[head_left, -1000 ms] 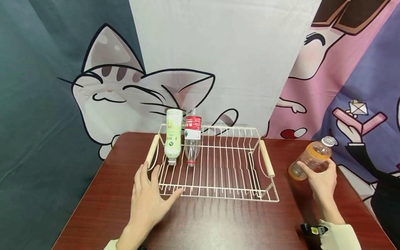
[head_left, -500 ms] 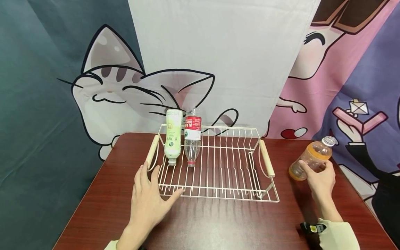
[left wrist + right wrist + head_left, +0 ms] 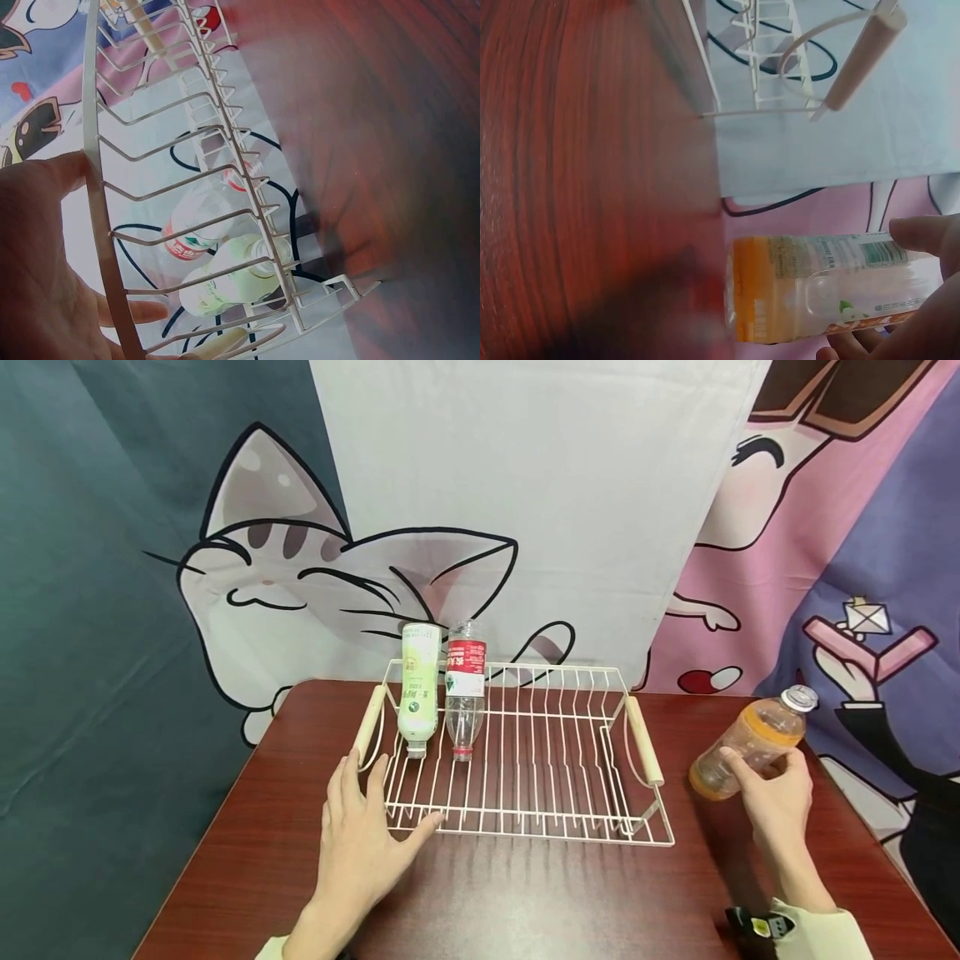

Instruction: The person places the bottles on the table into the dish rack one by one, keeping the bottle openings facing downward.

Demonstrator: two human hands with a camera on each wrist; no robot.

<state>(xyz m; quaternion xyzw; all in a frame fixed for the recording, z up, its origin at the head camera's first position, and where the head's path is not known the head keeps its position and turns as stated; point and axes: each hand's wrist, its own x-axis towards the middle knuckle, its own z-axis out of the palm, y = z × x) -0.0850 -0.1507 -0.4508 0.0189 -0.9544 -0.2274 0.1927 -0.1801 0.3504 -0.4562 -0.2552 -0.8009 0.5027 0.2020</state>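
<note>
On the right of the table, my right hand (image 3: 780, 797) grips a clear plastic bottle (image 3: 750, 750) with orange bands and a white cap. The bottle leans to the right, its base low near the tabletop; in the right wrist view, the thumb and fingers lie around the bottle (image 3: 832, 289). At the front left corner of the white wire rack (image 3: 525, 812), my left hand (image 3: 363, 843) has its fingers spread. In the left wrist view, the thumb (image 3: 71, 169) touches the rack's rim. A green bottle (image 3: 418, 693) and a red-labelled clear bottle (image 3: 466, 681) stand cap-down in the rack.
The rack has wooden handles at its left (image 3: 370, 722) and right (image 3: 643, 739). A brown table (image 3: 480, 893) carries everything. A cloth backdrop (image 3: 570, 510) with cartoon figures hangs just behind the table.
The orange-banded bottle leans slightly further right in my right hand. My left hand stays at the rack's corner, and the two bottles in the rack have not moved. The view shifts slightly.
</note>
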